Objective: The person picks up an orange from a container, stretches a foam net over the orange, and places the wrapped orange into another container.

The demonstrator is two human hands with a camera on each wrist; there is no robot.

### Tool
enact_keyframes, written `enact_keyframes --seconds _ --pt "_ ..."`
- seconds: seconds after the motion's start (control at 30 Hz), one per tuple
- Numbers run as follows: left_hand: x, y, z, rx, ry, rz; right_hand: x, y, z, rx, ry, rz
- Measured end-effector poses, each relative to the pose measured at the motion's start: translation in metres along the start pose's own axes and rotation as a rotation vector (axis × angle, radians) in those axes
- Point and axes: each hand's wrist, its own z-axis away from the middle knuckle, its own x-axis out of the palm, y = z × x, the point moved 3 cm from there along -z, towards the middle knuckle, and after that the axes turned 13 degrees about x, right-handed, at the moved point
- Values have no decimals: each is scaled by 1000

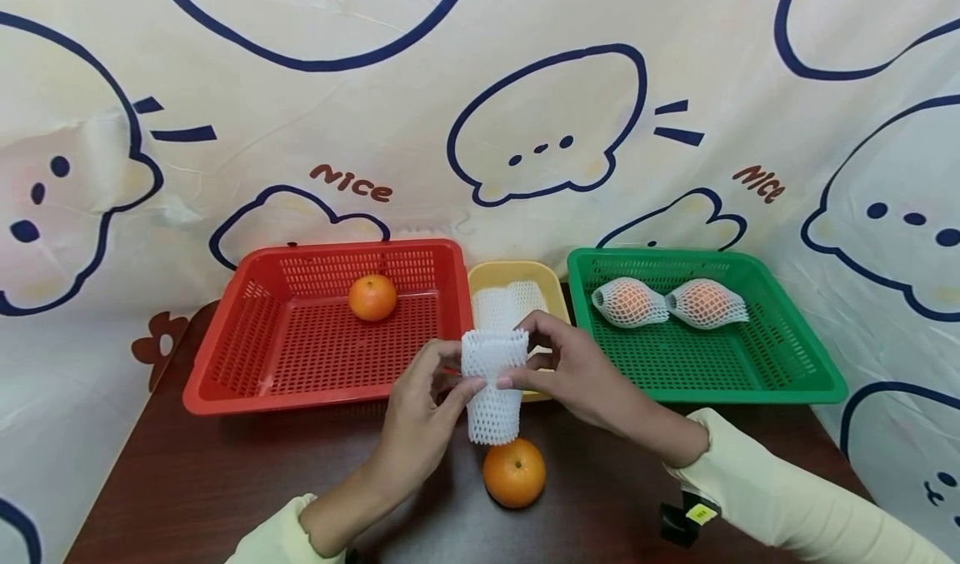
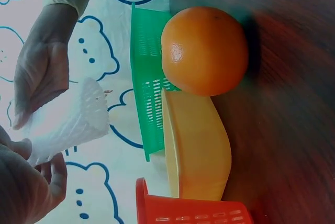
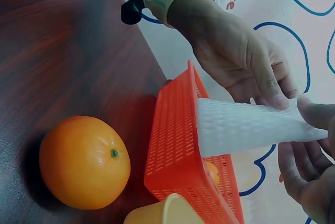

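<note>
A white foam net sleeve [image 1: 493, 406] is held up between both hands, above the table. My left hand [image 1: 420, 414] pinches its left side with thumb and fingers, while my right hand [image 1: 573, 370] pinches the right side near the upper end. The sleeve's top edge looks folded over. Just below its lower end, an orange [image 1: 514, 473] sits on the table; in the right wrist view the orange [image 3: 85, 163] stands apart from the sleeve, its green stem spot showing.
Behind, a red basket [image 1: 300, 393] holds one orange [image 1: 372, 297]. A small yellow basket [image 1: 555, 285] with more foam sleeves [image 1: 517, 299] stands in the middle. The green basket [image 1: 795, 356] on the right holds two fruits in foam nets [image 1: 630, 302]. A patterned cloth hangs behind.
</note>
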Motion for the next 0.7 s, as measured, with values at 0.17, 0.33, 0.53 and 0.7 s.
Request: enact_keyframes --seconds 0.17,0.33,0.53,0.7 --pt "-1 1 -1 -5 11 2 1 1 1 26 -4 1" --pt "-2 1 -2 1 27 0 1 2 0 22 -12 1" --pt "-4 2 -3 3 56 -9 0 3 0 16 -14 -23" --pt "-5 1 -3 -3 56 -8 -1 3 1 13 -7 -1"
